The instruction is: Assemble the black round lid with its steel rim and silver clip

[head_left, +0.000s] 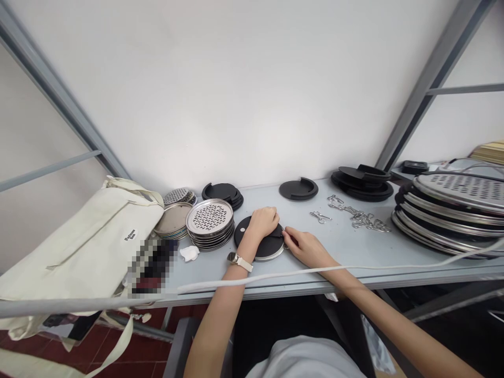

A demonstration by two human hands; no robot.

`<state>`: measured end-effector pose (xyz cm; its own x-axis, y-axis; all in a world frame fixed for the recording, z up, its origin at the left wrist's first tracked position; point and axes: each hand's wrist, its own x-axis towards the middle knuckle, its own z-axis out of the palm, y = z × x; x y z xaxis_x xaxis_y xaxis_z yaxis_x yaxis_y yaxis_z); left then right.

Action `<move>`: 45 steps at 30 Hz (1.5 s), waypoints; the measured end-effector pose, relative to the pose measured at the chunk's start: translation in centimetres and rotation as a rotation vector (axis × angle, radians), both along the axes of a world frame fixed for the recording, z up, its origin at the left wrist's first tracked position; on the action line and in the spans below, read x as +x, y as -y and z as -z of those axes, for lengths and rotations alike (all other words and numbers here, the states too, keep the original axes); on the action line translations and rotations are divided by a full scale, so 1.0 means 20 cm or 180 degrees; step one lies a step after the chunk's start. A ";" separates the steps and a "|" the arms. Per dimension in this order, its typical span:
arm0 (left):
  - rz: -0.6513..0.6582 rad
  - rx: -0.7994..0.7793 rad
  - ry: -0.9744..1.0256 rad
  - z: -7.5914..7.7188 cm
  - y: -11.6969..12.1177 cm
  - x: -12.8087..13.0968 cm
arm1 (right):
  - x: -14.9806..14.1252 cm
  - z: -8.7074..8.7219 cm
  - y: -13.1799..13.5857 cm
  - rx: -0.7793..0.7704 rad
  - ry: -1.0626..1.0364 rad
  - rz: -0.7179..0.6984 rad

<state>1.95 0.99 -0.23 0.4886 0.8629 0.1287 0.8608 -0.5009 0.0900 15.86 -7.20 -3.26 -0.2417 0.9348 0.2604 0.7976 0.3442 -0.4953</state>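
A round black disc with a pale metal rim (269, 248) lies on the grey table in front of me. My left hand (264, 221) presses on its top from the left, fingers curled toward the disc's right side. At the right edge of the disc, my right hand (305, 245) pinches a small metal clip, mostly hidden by the fingertips. Loose wire clips (362, 217) are scattered to the right. Left of the disc stands a stack of round metal grater plates (210, 218), its top one perforated.
Black round holders (298, 189) sit along the wall, with more stacked black holders (362, 181) farther right. A tall pile of larger perforated discs (457, 210) fills the right end. On the left lie a cream bag (90, 241) and crumpled tissue (189, 253). A white cable (275, 275) crosses the front.
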 end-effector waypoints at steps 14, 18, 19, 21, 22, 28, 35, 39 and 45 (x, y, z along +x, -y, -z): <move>0.0012 0.0056 0.0002 -0.01 0.00 0.00 | 0.00 -0.01 0.01 -0.0037 -0.0054 -0.0027; 0.0010 0.0084 0.0003 0.00 0.00 0.00 | 0.00 -0.01 0.00 -0.0063 -0.0050 -0.0023; 0.0010 0.0087 0.0002 0.00 0.00 0.00 | 0.00 -0.01 0.00 -0.0061 -0.0044 -0.0024; 0.0008 0.0085 -0.0001 0.00 0.00 0.00 | 0.00 -0.01 0.00 -0.0052 -0.0030 -0.0023; 0.0008 0.0082 -0.0002 0.00 0.00 0.00 | 0.00 -0.01 0.00 -0.0049 -0.0027 -0.0025; 0.0001 0.0040 -0.0004 -0.01 0.01 0.00 | 0.00 -0.01 0.00 -0.0048 -0.0037 -0.0020; -0.0029 -0.0013 -0.0004 -0.02 0.01 0.00 | 0.00 -0.01 0.01 -0.0053 -0.0004 -0.0005; -0.0024 -0.0010 0.0000 -0.01 0.01 0.00 | 0.00 -0.02 0.01 -0.0024 0.0046 0.0004; -0.0021 -0.0001 0.0004 -0.01 0.01 0.00 | 0.00 -0.03 0.01 -0.0043 0.0054 0.0004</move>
<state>1.97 0.83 0.03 0.4829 0.8661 0.1291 0.8639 -0.4953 0.0912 15.84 -7.46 -2.71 -0.2448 0.9384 0.2437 0.8064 0.3367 -0.4862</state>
